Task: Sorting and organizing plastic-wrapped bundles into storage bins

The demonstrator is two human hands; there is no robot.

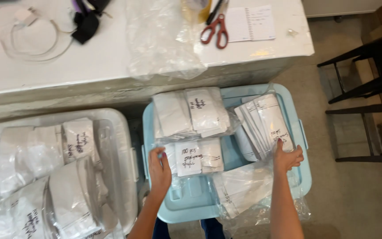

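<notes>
Below a white table point(111, 57), a light-blue bin lid point(191, 203) carries our bagged white packets. Our left hand point(159, 170) lies flat, fingers loosely together, against the labelled packet bundle point(193, 158); our right hand point(287, 157) spreads its fingers across the fanned packet stack point(266, 124). Red scissors point(215, 30) lie above.

A light blue plastic lid point(299, 132) lies on the floor in front of a white table point(89, 66), with bundles of white paper packets in clear plastic bags point(191, 113) stacked on it. The left hand point(159, 170) rests at the near-left bundle; the right hand point(287, 157) touches the right-hand bundle of packets point(264, 126). To the left stands a clear plastic bin point(120, 141) holding more bagged packets. On the table behind lie red-handled scissors point(215, 30), a lined notepad point(249, 23) to their right, a crumpled clear plastic bag point(160, 40) to their left, and a coiled white cable point(27, 35) at far left. Black chairs point(368, 88) stand at right.
</notes>
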